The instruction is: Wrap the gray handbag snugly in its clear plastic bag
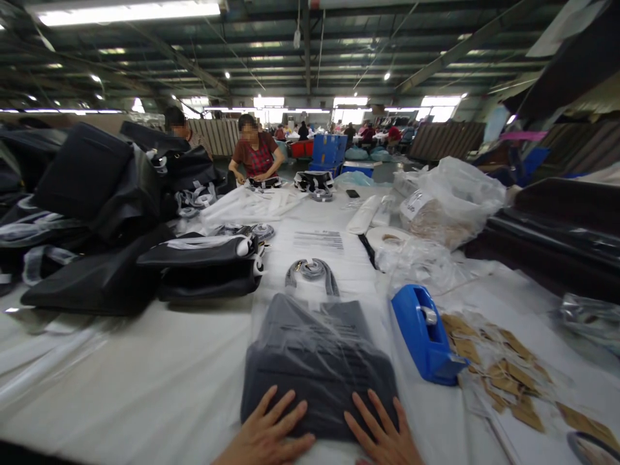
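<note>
A black handbag (320,368) lies flat on the table in front of me, inside a clear plastic bag (285,300) with printed lines near its far end. The wrapped handle or strap (312,274) stretches away from me under the plastic. On the near left part of the handbag rests my left hand (271,426), fingers spread over the film. My right hand (382,429) lies on its near right part, fingers also spread. Both palms are partly cut off by the bottom edge. Neither hand grips anything.
To the right stand a blue tape dispenser (426,336) and scattered brown tags (513,374). Behind them are a tape roll (387,237) and a filled plastic sack (445,200). Black bags (208,265) are heaped at left. A person (256,152) works across the table.
</note>
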`<state>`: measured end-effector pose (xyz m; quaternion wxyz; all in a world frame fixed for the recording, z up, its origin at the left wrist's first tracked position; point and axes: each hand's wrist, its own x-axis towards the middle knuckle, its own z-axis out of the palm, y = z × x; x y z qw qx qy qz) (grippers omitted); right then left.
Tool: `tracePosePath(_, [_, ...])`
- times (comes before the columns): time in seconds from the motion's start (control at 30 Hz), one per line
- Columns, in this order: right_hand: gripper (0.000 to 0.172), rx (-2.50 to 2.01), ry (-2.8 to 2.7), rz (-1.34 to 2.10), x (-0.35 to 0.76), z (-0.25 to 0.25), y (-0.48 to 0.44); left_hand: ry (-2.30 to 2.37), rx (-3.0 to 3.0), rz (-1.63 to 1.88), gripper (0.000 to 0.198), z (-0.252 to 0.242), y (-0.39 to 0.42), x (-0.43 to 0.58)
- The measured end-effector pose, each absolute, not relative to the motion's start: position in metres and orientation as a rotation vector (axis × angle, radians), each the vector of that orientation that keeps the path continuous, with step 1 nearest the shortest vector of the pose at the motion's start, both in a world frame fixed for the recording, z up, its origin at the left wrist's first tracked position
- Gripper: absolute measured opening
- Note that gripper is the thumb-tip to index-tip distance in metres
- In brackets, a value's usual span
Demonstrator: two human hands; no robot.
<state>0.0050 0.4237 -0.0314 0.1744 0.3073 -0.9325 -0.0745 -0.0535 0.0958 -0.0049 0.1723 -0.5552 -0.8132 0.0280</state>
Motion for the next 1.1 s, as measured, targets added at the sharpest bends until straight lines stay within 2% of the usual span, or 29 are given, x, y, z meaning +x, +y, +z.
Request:
tracePosePath(0.13, [0.063,0.817,-2.732,-0.175,0.031,-0.049,0.424,-2.246,-1.551,0.107,0.068,-0.013,0.088,-0.037])
tracePosePath(0.3, [0.068,1.175,-2.734,0.114,0.072,-0.041,0.462,-2.16,-1.51,0.134,0.052,-0.033,0.08,-0.018])
tracePosePath(0.37, [0.063,0.905,-2.766,0.192,0.084,-0.026,0.487,-2.168,-1.506,0.133,0.051,-0.046,0.073,-0.011])
tracePosePath(0.43, [0.063,0.531,-2.737,0.121,0.084,-0.011,0.51,-2.188,-1.535,0.118,0.052,-0.062,0.065,-0.006])
tracePosePath(0.5, [0.062,0.483,-2.67,-0.08,0.071,-0.001,0.528,-2.219,-1.569,0.083,0.051,-0.076,0.058,-0.004])
tracePosePath(0.6, [0.066,0.747,-2.62,-0.362,0.043,0.005,0.536,-2.279,-1.658,0.011,0.05,-0.083,0.051,-0.007])
tracePosePath(0.7, [0.068,1.103,-2.593,-0.392,0.022,0.018,0.527,-2.492,-1.808,-0.065,0.058,-0.061,0.052,-0.008])
tracePosePath(0.83, [0.057,1.58,-2.567,-0.193,0.014,0.042,0.508,-2.896,-1.86,-0.376,0.062,-0.012,0.054,-0.009])
tracePosePath(0.93, [0.054,1.731,-2.642,0.146,0.006,0.023,0.511,-3.019,-1.689,-0.729,0.064,0.01,0.036,-0.02])
tracePosePath(1.0, [0.052,1.65,-2.632,0.418,-0.006,-0.014,0.519,-3.037,-1.448,-0.686,0.079,0.019,0.012,-0.033])
tracePosePath(1.1, [0.042,1.536,-2.606,0.682,-0.024,-0.075,0.531,-3.03,-1.382,-0.29,0.099,0.026,-0.025,-0.051])
